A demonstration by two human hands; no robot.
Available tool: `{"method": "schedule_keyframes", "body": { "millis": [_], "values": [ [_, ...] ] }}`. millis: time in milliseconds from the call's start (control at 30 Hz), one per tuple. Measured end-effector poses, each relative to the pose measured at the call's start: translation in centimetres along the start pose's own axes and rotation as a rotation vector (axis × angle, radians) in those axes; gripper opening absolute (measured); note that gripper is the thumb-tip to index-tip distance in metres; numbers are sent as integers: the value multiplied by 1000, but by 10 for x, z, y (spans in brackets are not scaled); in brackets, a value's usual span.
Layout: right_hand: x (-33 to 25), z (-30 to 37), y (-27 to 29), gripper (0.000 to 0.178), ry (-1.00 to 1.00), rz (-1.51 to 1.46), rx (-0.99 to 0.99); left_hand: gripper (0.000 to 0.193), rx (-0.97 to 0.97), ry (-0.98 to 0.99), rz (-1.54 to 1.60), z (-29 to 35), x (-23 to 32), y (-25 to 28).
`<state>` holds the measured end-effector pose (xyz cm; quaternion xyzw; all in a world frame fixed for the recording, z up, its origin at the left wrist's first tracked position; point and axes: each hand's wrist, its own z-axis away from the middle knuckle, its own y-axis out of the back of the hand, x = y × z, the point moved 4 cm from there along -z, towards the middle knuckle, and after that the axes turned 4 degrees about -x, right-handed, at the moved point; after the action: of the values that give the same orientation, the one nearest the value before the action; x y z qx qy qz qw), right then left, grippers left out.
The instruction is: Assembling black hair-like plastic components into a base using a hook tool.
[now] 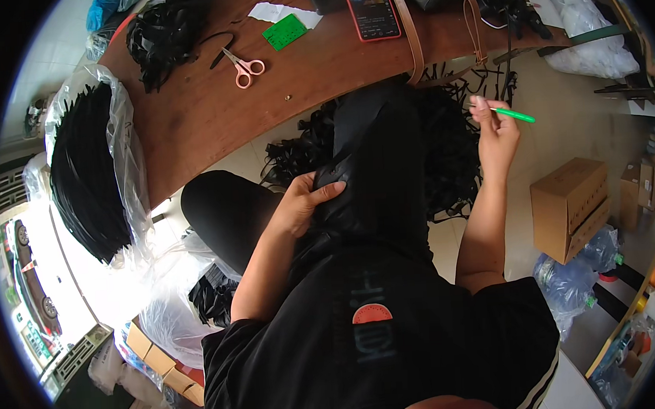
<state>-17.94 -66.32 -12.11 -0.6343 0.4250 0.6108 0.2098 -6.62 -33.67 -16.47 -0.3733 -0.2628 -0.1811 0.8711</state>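
My right hand (495,130) is raised at the right, out beyond my knee. Its fingers pinch a slim green-handled tool (515,115), whose thin tip is too small to make out. On my lap, my left hand (301,204) is closed on a shiny black leather-like piece (364,128), with the thumb pressed on top and the other fingers partly hidden. That piece lies over my thigh, and its edges are hard to tell from my black clothes. Pink-handled scissors (245,68) rest partly open on the brown table (190,130), away from both hands.
A green card-like block (284,32), a phone (371,9) and a bundle of black strips (163,35) are on the table. More black strips (450,146) lie under it. A bag of long black strips (85,173) stands left; a cardboard box (570,206) stands right.
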Motion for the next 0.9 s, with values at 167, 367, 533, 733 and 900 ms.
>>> {"method": "schedule_keyframes", "body": {
  "millis": [167, 367, 533, 733, 900],
  "values": [
    [-43, 74, -67, 18, -78, -390, -455, 24, 22, -59, 108, 1, 13, -33],
    [-58, 108, -85, 11, 38, -360, -480, 21, -51, -157, 132, -1, 12, -45],
    [-62, 106, -85, 7, 180, -201, -482, 20, -23, -242, 55, 0, 12, -49],
    [-67, 105, -84, 7, 217, -150, -467, 21, -9, -293, 56, 0, 11, -55],
    [-68, 105, -84, 6, 305, -86, -458, 21, 1, -310, 23, 0, 12, -53]
  ]
}}
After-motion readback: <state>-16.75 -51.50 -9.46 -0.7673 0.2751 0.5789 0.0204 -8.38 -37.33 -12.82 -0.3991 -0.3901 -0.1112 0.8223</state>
